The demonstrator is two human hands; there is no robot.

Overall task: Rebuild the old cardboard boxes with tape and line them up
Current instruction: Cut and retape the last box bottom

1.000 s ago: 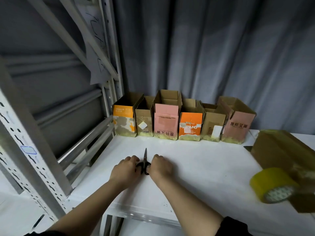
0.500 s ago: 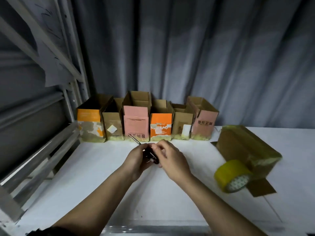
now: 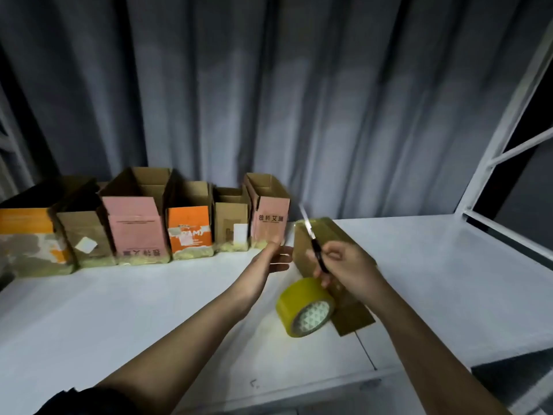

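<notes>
I took the roll of yellow tape (image 3: 305, 307) as my landmark; it stood on edge on the white table (image 3: 119, 319), leaning against the taped cardboard box (image 3: 326, 235) that lay on its side just behind it. My right hand (image 3: 347, 269) was above and just behind the roll, its fingers curled round the black handles of the scissors (image 3: 314, 245), whose blades pointed up and away over the lying box; the blades were blurred and I could not tell whether they were parted. My left hand (image 3: 273, 257) hovered to the left of and behind the roll, fingers fairly straight and spread a little, holding nothing, just beside the near end of the lying box; I could not tell whether it touched the box.

Farther behind and to the left of the roll, 6 open-topped boxes stood upright in a row along the grey curtain (image 3: 269, 100). Nearest the roll was a pink box with dark print (image 3: 270, 220), then a plain brown box with a white label (image 3: 232, 229), an orange-fronted box (image 3: 190, 232), a taller pink box (image 3: 134, 229), another brown box with a white label (image 3: 85, 238), and an orange-and-grey box (image 3: 30, 235) cut by the picture's edge. To the right of the roll, well apart, rose a white metal frame (image 3: 493, 163).
</notes>
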